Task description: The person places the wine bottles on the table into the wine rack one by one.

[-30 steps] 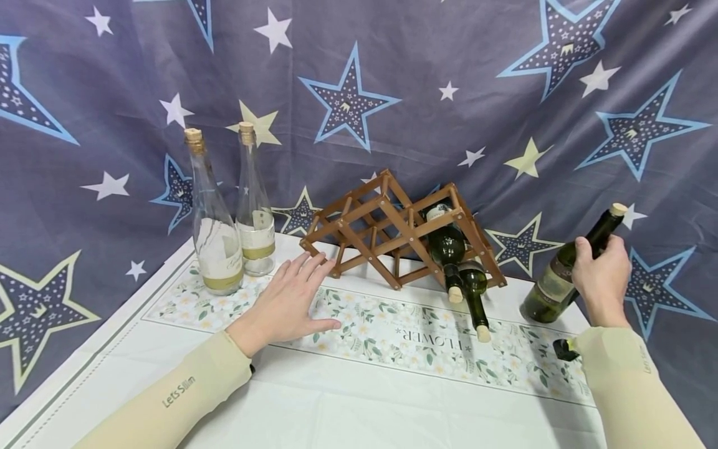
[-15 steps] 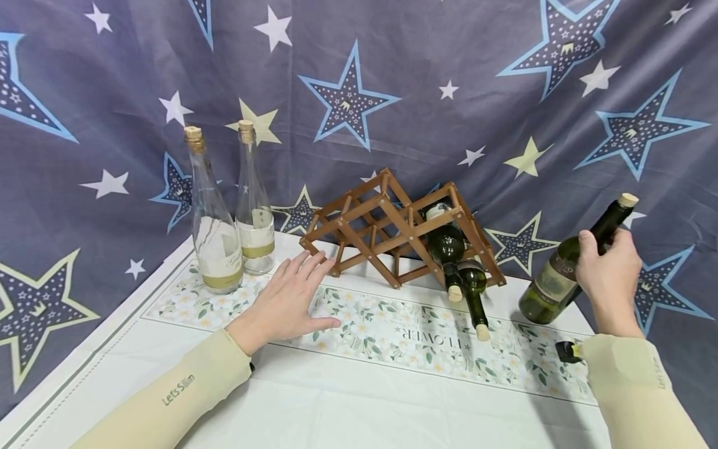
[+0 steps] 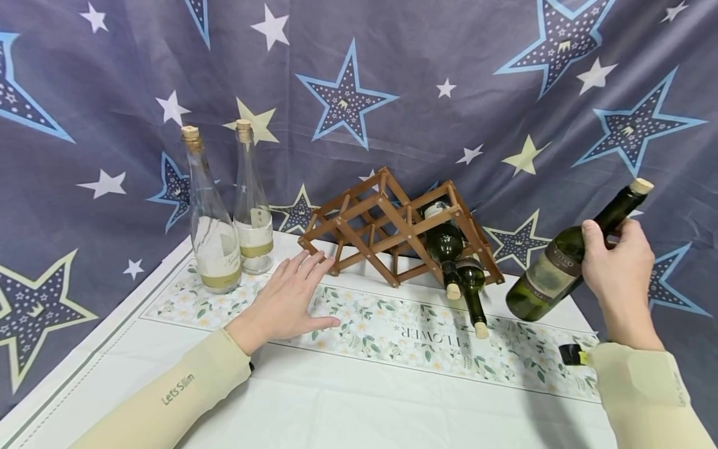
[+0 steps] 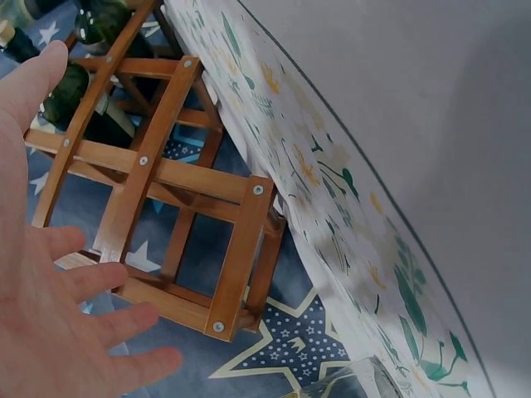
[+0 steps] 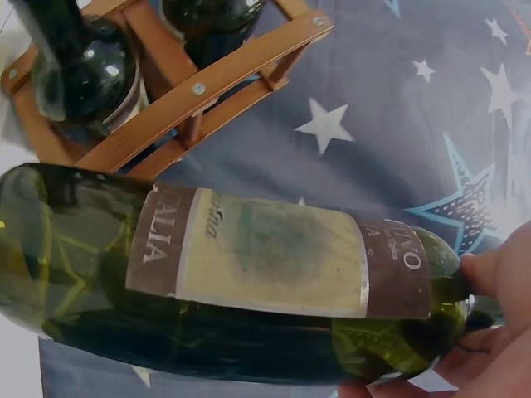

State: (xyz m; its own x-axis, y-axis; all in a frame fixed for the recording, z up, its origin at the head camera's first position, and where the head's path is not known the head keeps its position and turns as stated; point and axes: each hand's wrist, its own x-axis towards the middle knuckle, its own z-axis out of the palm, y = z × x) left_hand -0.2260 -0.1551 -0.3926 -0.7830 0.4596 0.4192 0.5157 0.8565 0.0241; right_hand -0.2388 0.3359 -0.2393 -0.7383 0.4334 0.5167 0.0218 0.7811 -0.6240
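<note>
My right hand (image 3: pixel 619 277) grips a corked dark green wine bottle (image 3: pixel 546 277) around its neck and shoulder. The bottle leans, cork up to the right, its base over the right end of the table. Its cream and brown label fills the right wrist view. My left hand (image 3: pixel 288 296) has its fingers spread, over the floral runner just in front of a folding wooden wine rack (image 3: pixel 383 201). Two green bottles lie in the rack's right side: an upper bottle (image 3: pixel 445 243) and a lower bottle (image 3: pixel 472 280), corks toward me.
Two clear corked bottles, a nearer one (image 3: pixel 215 249) and a farther one (image 3: pixel 255 234), stand upright at the left. A floral runner (image 3: pixel 370 324) crosses the white table (image 3: pixel 348 399). Behind hangs a star-patterned curtain (image 3: pixel 426 56).
My right hand has moved right and slightly down in view, tilting the bottle further over and bringing its base off the table. My left hand stays in place.
</note>
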